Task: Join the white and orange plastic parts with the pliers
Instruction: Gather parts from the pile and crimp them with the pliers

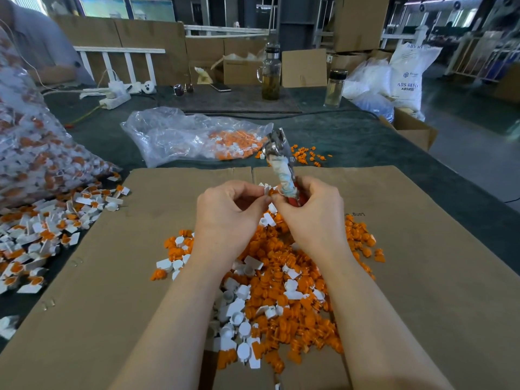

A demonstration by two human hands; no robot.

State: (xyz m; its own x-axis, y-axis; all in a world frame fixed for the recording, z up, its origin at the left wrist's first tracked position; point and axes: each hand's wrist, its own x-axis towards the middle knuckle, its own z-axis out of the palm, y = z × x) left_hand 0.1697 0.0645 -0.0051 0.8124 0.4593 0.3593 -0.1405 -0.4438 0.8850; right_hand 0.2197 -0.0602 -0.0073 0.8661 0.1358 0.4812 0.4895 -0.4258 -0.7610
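Factory floor: stacked cartons (360,22), resin sack (408,77).

I can read "ABS" on the big white bag (408,77) far off to my right, twice. The cardboard sheet (394,249) under my hands has some tiny upside-down letters, too small to read.

I see two bare forearms, no sleeves, gloves, rings or watch on my left hand (228,218) or right hand (311,213).
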